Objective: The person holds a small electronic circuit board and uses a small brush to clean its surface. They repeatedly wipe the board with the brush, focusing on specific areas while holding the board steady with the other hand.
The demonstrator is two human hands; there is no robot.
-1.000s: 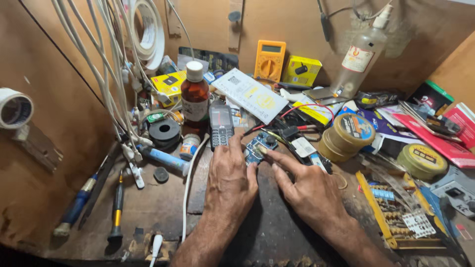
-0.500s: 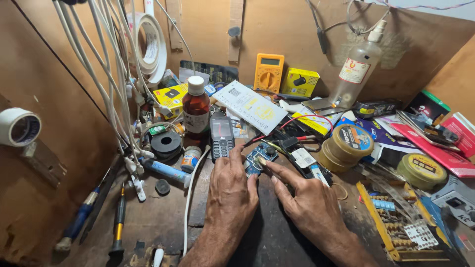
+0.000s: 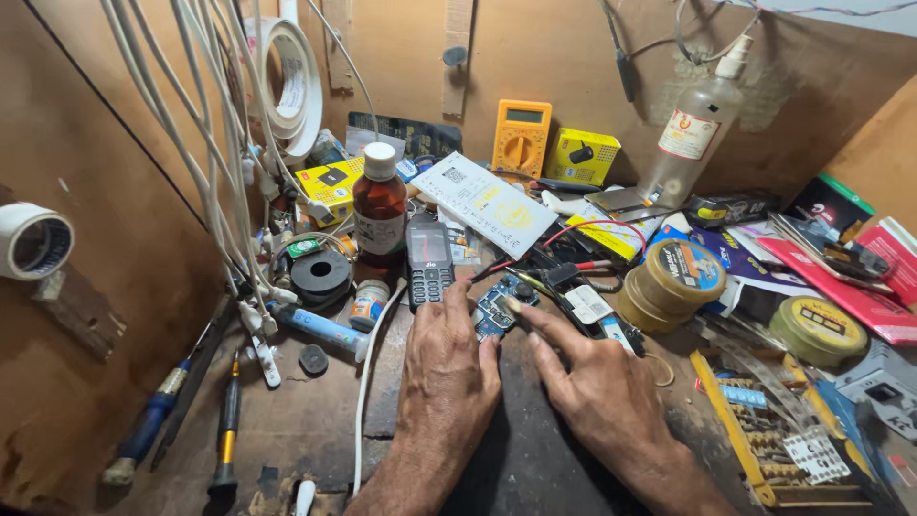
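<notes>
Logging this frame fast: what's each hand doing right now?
Left hand: flat, open, fingertips on the phone and circuit board.
Right hand: open, forefinger on the circuit board, holding nothing.

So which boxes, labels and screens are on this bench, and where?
Yellow multimeter: back wall, grey screen.
Small yellow box: right of the meter.
Brown glass bottle: left of centre, white cap and label.
Dark keypad phone: by the left hand, blank screen.
Clear spray bottle: back right, white label.

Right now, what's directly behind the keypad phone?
Behind the keypad phone stands a brown bottle at its left, and a white printed card at its right. The phone hides whatever lies directly beneath it.
</notes>
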